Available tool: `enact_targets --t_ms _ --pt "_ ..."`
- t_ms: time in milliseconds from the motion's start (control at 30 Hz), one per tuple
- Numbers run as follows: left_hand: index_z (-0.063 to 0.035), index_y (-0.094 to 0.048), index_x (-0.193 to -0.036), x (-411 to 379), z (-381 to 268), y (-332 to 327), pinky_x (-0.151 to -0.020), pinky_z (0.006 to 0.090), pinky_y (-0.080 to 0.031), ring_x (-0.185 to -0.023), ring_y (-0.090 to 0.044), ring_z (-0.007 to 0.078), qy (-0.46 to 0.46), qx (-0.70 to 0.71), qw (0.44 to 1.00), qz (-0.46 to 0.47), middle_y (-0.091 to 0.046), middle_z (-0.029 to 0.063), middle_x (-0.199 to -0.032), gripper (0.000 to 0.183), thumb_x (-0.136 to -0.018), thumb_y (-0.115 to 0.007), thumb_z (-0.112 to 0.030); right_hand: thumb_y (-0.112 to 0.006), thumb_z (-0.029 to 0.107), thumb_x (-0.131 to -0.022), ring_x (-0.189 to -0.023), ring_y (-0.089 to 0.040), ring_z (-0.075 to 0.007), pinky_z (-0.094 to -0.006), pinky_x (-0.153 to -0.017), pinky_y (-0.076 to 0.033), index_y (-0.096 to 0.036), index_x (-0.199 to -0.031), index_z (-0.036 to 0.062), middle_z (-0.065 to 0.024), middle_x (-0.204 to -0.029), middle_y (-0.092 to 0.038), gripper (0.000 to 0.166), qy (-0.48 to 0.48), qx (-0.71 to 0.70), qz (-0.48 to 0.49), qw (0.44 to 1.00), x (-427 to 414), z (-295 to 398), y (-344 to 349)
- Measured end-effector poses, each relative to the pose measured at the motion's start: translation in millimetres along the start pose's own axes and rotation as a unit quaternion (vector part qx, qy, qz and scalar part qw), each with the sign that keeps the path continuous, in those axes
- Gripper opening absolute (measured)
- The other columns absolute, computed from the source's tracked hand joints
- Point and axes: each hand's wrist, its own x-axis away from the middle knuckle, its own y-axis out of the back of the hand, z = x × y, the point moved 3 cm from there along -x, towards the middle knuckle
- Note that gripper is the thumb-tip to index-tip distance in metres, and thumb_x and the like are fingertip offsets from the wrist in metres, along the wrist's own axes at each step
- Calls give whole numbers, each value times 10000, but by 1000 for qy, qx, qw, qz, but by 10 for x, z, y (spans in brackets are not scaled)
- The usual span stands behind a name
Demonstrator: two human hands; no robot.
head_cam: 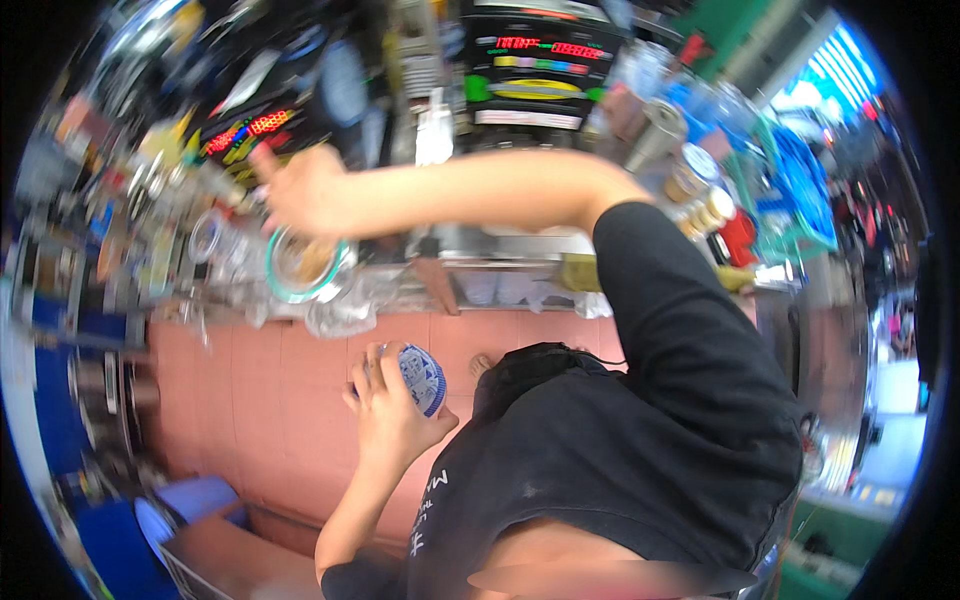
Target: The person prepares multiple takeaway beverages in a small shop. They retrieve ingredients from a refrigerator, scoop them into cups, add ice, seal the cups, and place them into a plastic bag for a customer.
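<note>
My left hand [382,405] grips a round blue-and-white lid [421,379] with a ribbed blue edge, held above the floor. Whether a jar sits under the lid is hidden by my fingers. Across the counter reaches my right arm, ending in my right hand [307,195], blurred, with its index finger stretched towards a black panel with red digits [247,133]. No object shows in that hand. Just below it stands a clear container with a teal rim [271,264] and something brown inside.
A second black machine with a red display [540,82] stands at the back. Clear plastic cups [210,236] and a plastic bag [341,315] sit along the counter's left. Jars [691,172] and a green basket [806,240] are at right. A brown tabletop [232,559] lies lower left.
</note>
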Motion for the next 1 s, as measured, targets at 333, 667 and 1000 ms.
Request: enact_targets --t_ms 333,667,1000 --pt "-36 -384 -1245 -1218 -2290 -274 -981 496 -355 -1157 -469 395 -288 236 928 -8 -484 189 -1230 865 -505 -801 -200 -603 241 -946 -819 -663 -166 -305 -720 -518 -579 -1295 29 -104 -992 -697 409 -167 -459 -11 873 4100 -2731 1651" --pt "-110 -369 -1250 -2519 -3940 -2186 -931 509 -438 -1123 -509 392 -44 84 995 -28 -536 207 -1151 892 -495 -821 -258 -788 320 -708 -1049 -599 -376 -463 -856 -503 -630 -1127 85 -166 -1128 -603 506 -548 212 -26 809 7962 -7303 821" --pt "-112 -248 -1453 -3113 -4348 -2389 -962 758 -289 -1304 -358 477 141 -182 964 134 -338 229 -1457 1226 -470 -923 -397 -559 77 -859 -923 -638 -391 -440 -825 -501 -672 -1048 -5 -242 -946 -662 235 -412 -7 72 908 8675 -7993 879"
